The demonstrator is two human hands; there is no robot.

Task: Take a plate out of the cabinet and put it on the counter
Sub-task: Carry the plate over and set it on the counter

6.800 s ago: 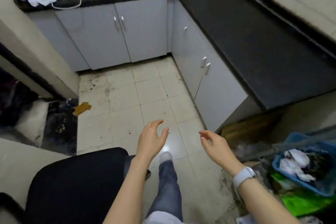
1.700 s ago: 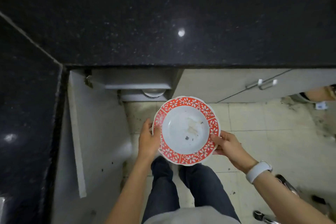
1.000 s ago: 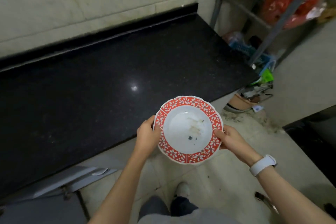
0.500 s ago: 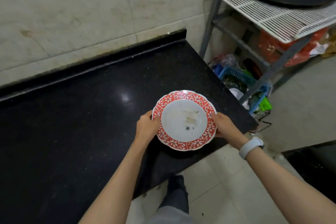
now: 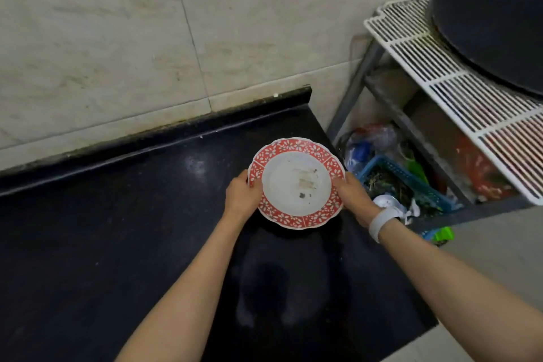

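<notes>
A white plate (image 5: 295, 182) with a red flowered rim and a few dark specks in its well is held level over the black stone counter (image 5: 117, 229), near the counter's far right corner. My left hand (image 5: 241, 196) grips its left rim and my right hand (image 5: 352, 197), with a white watch on the wrist, grips its right rim. Whether the plate touches the counter I cannot tell. The cabinet is out of view.
A tiled wall (image 5: 147, 38) rises behind the counter. To the right stands a metal rack with a white wire shelf (image 5: 458, 91) carrying a large black round pan (image 5: 493, 29). Below it sit a blue basket (image 5: 411, 182) and plastic bags on the floor.
Both hands carried the plate from below the counter edge, up and forward over the counter toward its far right corner. The view swung toward the wall and the rack.
</notes>
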